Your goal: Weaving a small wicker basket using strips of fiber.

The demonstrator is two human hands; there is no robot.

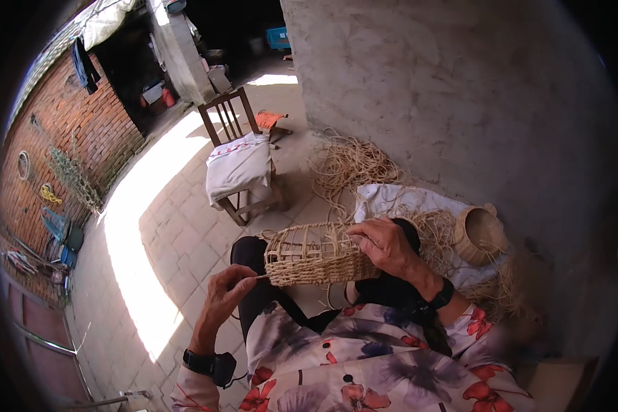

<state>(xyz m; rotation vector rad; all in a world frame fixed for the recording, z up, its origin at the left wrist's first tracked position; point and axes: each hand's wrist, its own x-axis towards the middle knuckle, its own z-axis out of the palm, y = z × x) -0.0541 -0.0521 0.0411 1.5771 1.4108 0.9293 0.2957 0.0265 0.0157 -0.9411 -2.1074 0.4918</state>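
A partly woven straw basket (316,264) rests across my lap, its lower side closely woven in twisted cord and its upper side an open frame of strands. My right hand (384,246) grips the basket's right end from above, fingers closed on the rim. At the left end, my left hand (226,287) pinches a thin dark strand or stick that meets the basket's corner; its exact kind is too small to make out.
A wooden chair (237,161) draped with white cloth stands ahead. Heaped straw cord (353,165) lies by the grey wall (446,89). At right, a round woven basket (479,235) sits on a white cloth (384,199) among loose strands. A brick wall (69,117) runs along the left.
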